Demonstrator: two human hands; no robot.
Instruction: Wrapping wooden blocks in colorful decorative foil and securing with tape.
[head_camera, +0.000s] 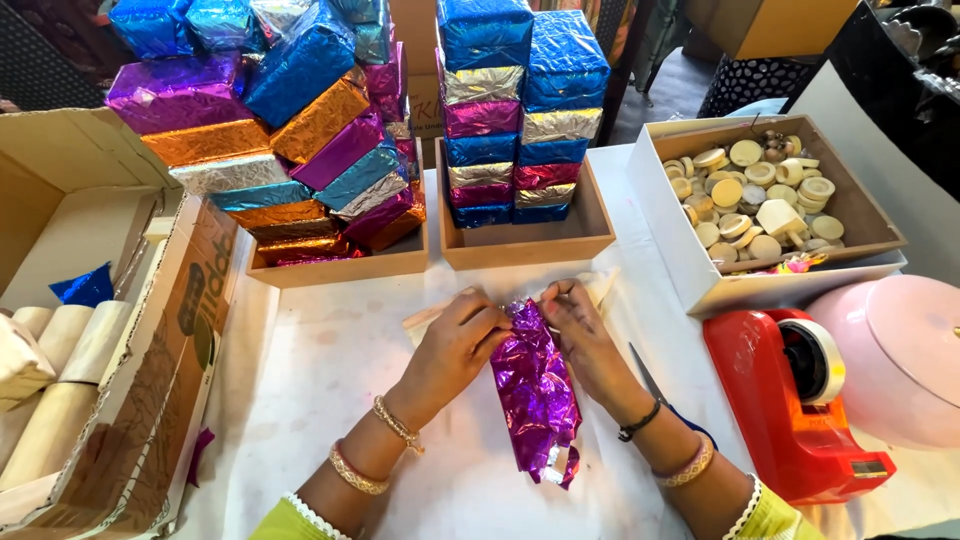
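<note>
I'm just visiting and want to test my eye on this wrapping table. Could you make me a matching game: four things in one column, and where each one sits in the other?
Things:
1. purple foil package
2. red tape dispenser
3. round wooden discs
4. pink lidded pot

Places:
A. in the white box at upper right
B. between the two hands, on the white table
C. at the far right edge, beside the dispenser
D. right of the right hand, below the white box

Pairs: 1-B, 2-D, 3-A, 4-C
</note>
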